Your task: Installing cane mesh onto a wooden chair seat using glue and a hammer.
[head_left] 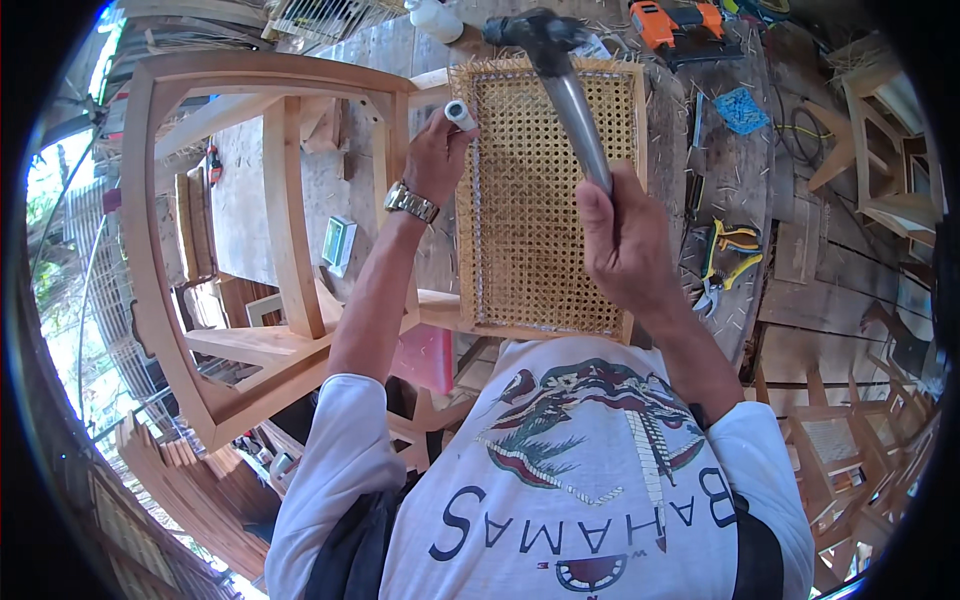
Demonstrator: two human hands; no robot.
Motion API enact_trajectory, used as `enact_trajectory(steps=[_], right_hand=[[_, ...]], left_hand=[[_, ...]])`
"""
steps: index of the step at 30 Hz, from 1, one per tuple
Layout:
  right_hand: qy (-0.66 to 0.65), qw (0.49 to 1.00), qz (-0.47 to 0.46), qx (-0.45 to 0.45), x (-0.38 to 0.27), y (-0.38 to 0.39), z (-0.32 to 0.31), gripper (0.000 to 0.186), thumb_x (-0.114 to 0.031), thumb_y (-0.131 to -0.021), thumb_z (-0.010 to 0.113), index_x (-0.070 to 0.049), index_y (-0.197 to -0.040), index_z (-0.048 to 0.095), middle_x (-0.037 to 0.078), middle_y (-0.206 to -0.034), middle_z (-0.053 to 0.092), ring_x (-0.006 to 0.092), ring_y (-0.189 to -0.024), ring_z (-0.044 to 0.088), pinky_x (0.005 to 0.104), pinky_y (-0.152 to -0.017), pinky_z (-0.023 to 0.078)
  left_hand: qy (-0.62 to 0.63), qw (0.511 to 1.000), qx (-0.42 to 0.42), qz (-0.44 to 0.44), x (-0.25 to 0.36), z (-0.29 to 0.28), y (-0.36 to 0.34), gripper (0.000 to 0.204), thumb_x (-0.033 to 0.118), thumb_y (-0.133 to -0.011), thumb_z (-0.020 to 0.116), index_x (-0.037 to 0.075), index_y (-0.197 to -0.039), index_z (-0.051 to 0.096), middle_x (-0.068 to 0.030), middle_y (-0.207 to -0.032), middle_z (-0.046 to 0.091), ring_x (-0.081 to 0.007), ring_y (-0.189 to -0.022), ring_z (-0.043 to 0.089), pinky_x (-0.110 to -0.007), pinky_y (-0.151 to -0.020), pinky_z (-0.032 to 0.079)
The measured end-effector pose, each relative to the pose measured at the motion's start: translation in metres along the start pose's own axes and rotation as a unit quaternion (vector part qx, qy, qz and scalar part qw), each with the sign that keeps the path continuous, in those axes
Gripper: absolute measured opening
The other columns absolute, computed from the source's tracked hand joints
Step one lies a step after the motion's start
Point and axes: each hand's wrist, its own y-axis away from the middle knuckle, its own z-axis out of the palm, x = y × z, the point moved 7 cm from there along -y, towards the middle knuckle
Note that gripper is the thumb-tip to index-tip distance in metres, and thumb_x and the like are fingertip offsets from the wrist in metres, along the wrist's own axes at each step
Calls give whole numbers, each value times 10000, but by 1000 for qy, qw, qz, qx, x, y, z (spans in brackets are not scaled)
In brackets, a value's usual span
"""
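A woven cane panel (540, 190) in a light wooden frame lies in front of me on a rough wooden workbench (740, 160). My right hand (625, 240) grips the grey handle of a hammer (560, 70), whose dark head is raised over the panel's top edge. My left hand (435, 155), with a metal watch on the wrist, holds a short white cylinder (460, 113) against the panel's upper left corner.
A bare wooden chair frame (200, 250) stands at my left. On the bench lie yellow-handled pliers (725, 262), an orange power tool (680, 25), a blue pad (740, 108) and a white bottle (435, 18). More chair frames (880, 150) stand at the right.
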Motion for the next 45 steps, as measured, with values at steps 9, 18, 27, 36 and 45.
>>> enact_trajectory(steps=[9,18,27,36,45], right_hand=[[47,997,-51,-32,16,3,37,230,-266,-1018,532,-52,-952,480,134,-640,549,335,-535,586,435,-491,459],[22,999,27,-8,44,11,17,244,-290,-1030,513,-53,-972,509,108,-593,525,303,-475,553,419,-486,441],[50,997,37,38,53,29,-13,303,-325,-1040,499,-37,-950,511,109,-583,514,233,-480,540,377,-474,417],[-1,1000,5,-16,3,17,-6,263,-298,-1034,520,-51,-946,512,87,-575,479,206,-478,520,357,-469,400],[39,994,-98,19,23,9,24,207,-245,-1015,552,-55,-959,492,119,-607,511,278,-505,542,404,-486,435]], left_hand=[[-34,999,-7,8,8,0,-3,181,90,-892,664,72,-1061,603,-129,-832,630,-328,-747,641,-394,-653,501],[175,980,29,-88,-13,-8,1,173,14,-917,629,40,-1088,623,-47,-1037,689,-114,-935,640,-258,-811,523],[108,992,47,-56,-11,-8,19,158,18,-924,628,48,-1075,592,-47,-995,688,-135,-891,668,-296,-782,531],[18,998,5,-59,-2,2,14,191,46,-904,645,57,-1086,592,-120,-917,706,-253,-849,715,-350,-740,545],[-45,999,0,-10,14,5,8,239,84,-894,665,84,-1124,601,-126,-946,662,-332,-845,665,-396,-709,519]])
